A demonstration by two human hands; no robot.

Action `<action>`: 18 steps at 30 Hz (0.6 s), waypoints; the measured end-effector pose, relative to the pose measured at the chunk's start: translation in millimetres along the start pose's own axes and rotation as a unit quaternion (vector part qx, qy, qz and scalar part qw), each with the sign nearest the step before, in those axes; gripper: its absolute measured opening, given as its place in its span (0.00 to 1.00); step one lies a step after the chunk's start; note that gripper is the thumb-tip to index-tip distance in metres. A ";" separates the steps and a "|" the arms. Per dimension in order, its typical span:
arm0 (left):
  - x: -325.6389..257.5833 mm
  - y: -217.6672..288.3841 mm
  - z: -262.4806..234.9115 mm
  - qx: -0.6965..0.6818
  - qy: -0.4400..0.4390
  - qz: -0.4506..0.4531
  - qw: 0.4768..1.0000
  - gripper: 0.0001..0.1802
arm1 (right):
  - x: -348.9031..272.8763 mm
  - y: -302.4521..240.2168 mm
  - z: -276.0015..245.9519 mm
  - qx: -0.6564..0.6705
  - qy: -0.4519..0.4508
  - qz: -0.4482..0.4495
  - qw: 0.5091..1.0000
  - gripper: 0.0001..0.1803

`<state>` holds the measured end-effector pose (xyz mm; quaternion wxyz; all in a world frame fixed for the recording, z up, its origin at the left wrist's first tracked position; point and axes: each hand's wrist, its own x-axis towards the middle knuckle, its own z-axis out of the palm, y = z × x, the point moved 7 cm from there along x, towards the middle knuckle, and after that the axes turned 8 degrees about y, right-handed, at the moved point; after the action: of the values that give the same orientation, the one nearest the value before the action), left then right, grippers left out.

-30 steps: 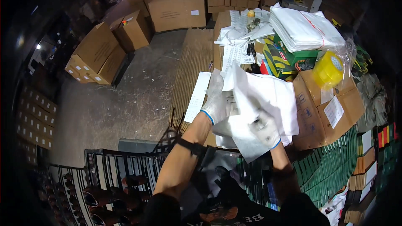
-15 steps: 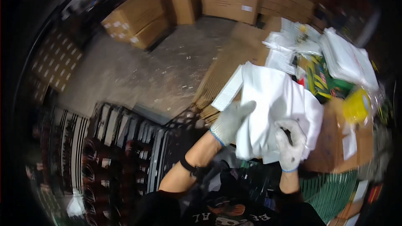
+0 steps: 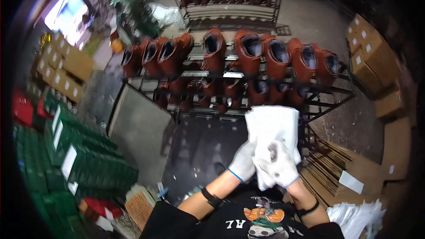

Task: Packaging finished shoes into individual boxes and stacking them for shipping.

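Observation:
A bundle of thin white sheets [image 3: 272,126] is held upright in front of my chest; whether they are paper or cloth I cannot tell. My left hand [image 3: 243,161], in a white knit glove with a blue cuff edge, grips the bundle's left side, its fingertips partly hidden behind it. Across the lower front lies my right hand [image 3: 281,166], gloved the same way, with fingers curled and pressed against the sheets. Beyond the bundle, reddish-brown shoes [image 3: 250,57] stand toe down in a row on a dark metal rack [image 3: 327,102], with more on a tier below.
Green shoeboxes [image 3: 97,155] are stacked at the left. Flattened cardboard [image 3: 327,163] and a pile of white plastic [image 3: 358,217] lie at the right. Another shoe rack [image 3: 230,13] stands farther back. Brown cartons [image 3: 372,57] stand at the far right.
My view has swung left from the cardboard and packaging to the shoe rack. The white sheets came along in both hands, and now look more compact and upright.

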<state>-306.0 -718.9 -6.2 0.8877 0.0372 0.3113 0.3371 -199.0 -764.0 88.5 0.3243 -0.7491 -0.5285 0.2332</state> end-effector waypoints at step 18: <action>-90.1 296.3 -437.5 0.220 0.477 0.326 0.786 0.22 | 77.8 -177.2 551.9 -0.077 -0.422 -0.307 0.849 0.15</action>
<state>-781.4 -609.7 -228.4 0.4313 0.1648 0.7302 0.5037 -668.6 -517.6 -158.1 0.0662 -0.4003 -0.8340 0.3739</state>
